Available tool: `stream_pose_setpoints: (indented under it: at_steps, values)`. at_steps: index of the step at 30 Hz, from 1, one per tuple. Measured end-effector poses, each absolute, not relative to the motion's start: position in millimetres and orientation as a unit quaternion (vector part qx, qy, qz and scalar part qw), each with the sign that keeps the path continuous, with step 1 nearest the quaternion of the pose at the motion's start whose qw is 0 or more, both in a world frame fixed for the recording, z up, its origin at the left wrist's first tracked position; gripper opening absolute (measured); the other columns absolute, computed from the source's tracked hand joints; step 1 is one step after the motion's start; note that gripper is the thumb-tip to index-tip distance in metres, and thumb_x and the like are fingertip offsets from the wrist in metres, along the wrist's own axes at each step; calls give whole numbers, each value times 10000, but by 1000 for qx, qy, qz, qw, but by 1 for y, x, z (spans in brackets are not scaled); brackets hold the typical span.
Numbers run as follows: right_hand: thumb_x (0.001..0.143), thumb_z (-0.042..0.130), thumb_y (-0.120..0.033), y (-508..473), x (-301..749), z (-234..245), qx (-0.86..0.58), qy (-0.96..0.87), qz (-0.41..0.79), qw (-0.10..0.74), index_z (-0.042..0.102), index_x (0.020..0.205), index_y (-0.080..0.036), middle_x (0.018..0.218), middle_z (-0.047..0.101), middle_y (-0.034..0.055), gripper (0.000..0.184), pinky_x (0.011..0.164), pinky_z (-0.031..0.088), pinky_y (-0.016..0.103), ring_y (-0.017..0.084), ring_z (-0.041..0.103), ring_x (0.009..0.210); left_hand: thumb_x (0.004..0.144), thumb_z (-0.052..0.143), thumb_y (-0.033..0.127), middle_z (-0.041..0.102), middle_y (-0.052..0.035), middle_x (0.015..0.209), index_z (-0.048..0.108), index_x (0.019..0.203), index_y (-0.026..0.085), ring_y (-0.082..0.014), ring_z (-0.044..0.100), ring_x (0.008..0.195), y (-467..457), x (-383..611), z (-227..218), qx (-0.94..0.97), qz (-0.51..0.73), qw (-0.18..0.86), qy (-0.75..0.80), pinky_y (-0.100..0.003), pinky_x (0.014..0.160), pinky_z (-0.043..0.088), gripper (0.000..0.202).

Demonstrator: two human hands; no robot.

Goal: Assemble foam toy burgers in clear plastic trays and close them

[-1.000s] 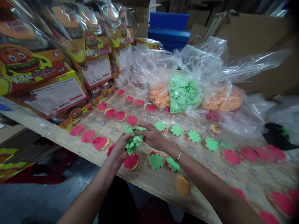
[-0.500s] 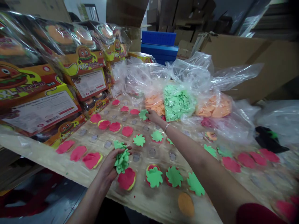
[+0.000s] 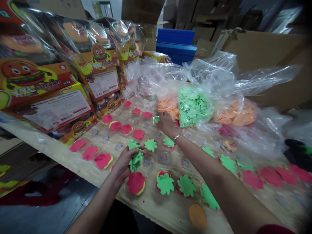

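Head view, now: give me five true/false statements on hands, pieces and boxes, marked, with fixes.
1. The left hand holds green pieces. True.
2. The bracelet is on the left wrist. False: the bracelet is on the right wrist.
3. The bagged green pieces lie between two batches of orange pieces. True.
4. The loose orange disc lies under the left hand. False: it lies by the table's near edge, apart from both hands.
5. The right hand is at a green piece in a far row. True.
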State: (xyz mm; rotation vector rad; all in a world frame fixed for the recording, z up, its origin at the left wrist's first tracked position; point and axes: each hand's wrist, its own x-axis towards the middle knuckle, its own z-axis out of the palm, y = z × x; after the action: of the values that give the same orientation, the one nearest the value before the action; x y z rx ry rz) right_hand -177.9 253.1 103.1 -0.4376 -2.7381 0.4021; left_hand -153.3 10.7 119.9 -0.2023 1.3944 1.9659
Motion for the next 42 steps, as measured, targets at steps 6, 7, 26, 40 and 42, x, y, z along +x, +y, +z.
stream_pose_setpoints:
  at_steps: [6,7,26,40,42]
  values:
    - [810,625,-409,192,-142,126,107,-861,495,57,598,798,-149,712,552,-6,262,591,381,235,117,483,642,515,757,74,667,18,742,597,925,163,-107,613,584,24,-143,114,22,746,269,609,-167,505,474,450]
    - [773,662,-392,185,-136,126,130,-841,523,54,591,791,-151,706,539,-17,252,582,374,228,109,472,635,508,760,67,662,21,749,603,939,164,-104,611,597,25,-141,115,33,749,266,606,-165,520,476,468]
    - [693,698,-394,149,-95,112,-26,-708,704,45,525,910,-185,810,576,-11,348,645,460,255,126,535,716,554,792,107,657,25,600,591,803,147,-101,596,449,0,-130,119,-75,803,314,500,-166,425,473,323]
    - [788,611,-129,96,-55,78,118,-844,521,-50,569,1046,-167,1019,634,53,264,851,452,332,173,587,936,652,666,27,717,-35,766,579,1141,185,-174,691,554,-98,-121,121,-101,788,216,567,-215,469,546,521]
    - [811,584,-110,86,-52,71,122,-881,456,-38,555,1090,-172,1042,623,65,287,839,454,331,180,582,940,646,675,43,705,-24,706,599,1082,173,-159,671,516,-101,-119,121,-99,781,218,577,-210,460,538,461]
